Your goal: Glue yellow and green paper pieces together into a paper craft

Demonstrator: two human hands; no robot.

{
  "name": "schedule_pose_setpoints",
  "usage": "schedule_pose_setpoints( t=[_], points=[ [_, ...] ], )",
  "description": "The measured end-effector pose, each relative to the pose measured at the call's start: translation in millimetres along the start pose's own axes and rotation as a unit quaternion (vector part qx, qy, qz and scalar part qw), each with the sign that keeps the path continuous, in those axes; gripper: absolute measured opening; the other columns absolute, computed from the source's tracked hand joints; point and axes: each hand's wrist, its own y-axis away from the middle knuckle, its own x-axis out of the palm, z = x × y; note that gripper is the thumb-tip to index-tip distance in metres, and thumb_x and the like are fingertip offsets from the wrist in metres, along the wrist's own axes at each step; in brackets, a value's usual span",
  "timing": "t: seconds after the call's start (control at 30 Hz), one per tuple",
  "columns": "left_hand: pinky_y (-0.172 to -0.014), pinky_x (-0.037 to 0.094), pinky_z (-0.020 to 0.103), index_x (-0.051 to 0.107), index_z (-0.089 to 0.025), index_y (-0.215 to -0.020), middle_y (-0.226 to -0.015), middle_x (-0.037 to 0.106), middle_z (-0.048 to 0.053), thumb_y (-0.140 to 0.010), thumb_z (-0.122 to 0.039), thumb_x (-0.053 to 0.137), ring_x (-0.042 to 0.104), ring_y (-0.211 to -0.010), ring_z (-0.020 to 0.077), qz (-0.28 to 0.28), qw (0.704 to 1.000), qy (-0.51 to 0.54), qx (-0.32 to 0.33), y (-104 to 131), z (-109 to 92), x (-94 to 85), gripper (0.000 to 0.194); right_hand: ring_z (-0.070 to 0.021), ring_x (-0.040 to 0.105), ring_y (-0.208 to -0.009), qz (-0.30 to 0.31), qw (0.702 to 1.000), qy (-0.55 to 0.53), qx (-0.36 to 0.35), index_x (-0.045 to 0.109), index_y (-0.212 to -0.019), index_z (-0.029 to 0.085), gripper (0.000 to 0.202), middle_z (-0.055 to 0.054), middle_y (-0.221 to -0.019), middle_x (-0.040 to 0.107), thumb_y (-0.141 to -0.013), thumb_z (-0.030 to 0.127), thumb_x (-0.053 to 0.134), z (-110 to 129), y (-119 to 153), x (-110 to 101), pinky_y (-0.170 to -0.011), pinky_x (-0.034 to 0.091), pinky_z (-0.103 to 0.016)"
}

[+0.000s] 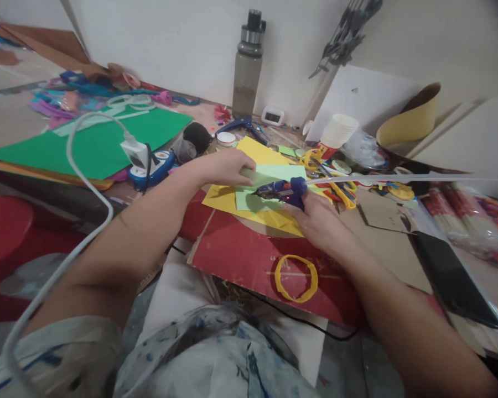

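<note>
"Now, item one: what is the right hand (319,215) holding?"

"One blue glue gun (279,191). The hand is gripping it by the handle, and the nozzle is pointing left over the pale green paper (290,171). One clear glue stick (369,178) is protruding from the rear, well out to the right."

"Handling notes?"

"Probably light and rigid; the long stick is likely making it rear-heavy. Handle only: the nozzle may be running hot."

"Item two, the left hand (230,167)?"

"Fingers bent, sitting at the left part of the pale green paper. That spot is blurring, so I cannot tell whether they are pinching the sheet or merely resting on it."

"Paper, condition and care?"

"Thin, presumably light, flexible and easily creased. Best held near an edge, away from the nozzle. It is lying on yellow sheets (218,203), which are overlapping a red board (232,254)."

"Surroundings?"

"One yellow ring (278,279), lying flat on the red board, nearer the wearer. One grey bottle (247,77), standing upright by the wall. One black phone (456,279), lying at the right on the counter. Green sheets (149,130), lying at the left."
</note>
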Motion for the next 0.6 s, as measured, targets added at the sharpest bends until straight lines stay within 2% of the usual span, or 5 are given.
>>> schedule_pose_setpoints(
  t=[0.13,0.33,0.5,0.6],
  points=[
    [-0.066,0.034,0.028,0.072,-0.017,-0.085,-0.078,0.068,0.006,-0.081,-0.038,0.06,0.057,-0.072,0.0173,-0.018,1.0,-0.019,-0.004,-3,-4,0.1,0.025,-0.0303,0.066,-0.088,-0.011,1.0,0.006,-0.015,0.063,-0.11,0.016,0.033,-0.015,-0.097,0.072,-0.092,0.04,0.05,-2,-2,3,-0.07,0.046,-0.034],
    [-0.065,0.033,0.026,0.073,-0.016,-0.086,-0.073,0.067,0.004,-0.082,-0.035,0.057,0.054,-0.067,0.0145,-0.024,1.0,0.016,-0.001,-1,1,-3.3,0.025,-0.0299,0.065,-0.082,-0.023,0.998,0.041,0.05,0.064,-0.101,0.016,0.029,-0.015,-0.089,0.071,-0.09,0.041,0.053,-3,3,-4,-0.067,0.045,-0.034],
    [-0.06,0.031,0.026,0.073,-0.016,-0.08,-0.059,0.06,0.0,-0.08,-0.033,0.058,0.047,-0.057,0.0117,-0.038,0.999,0.037,0.007,-1,3,-3.3,0.023,-0.0289,0.066,-0.091,-0.012,1.0,0.014,-0.019,0.064,-0.108,0.017,0.03,-0.015,-0.1,0.072,-0.092,0.037,0.05,13,-1,5,-0.074,0.046,-0.034],
    [-0.06,0.031,0.027,0.074,-0.016,-0.08,-0.058,0.06,0.0,-0.079,-0.032,0.059,0.047,-0.057,0.0121,-0.04,0.998,0.048,0.002,-2,4,-2.3,0.022,-0.0296,0.066,-0.094,-0.01,0.999,0.02,-0.037,0.062,-0.11,0.013,0.032,-0.017,-0.104,0.071,-0.092,0.036,0.048,22,-6,12,-0.078,0.047,-0.035]
  ],
)
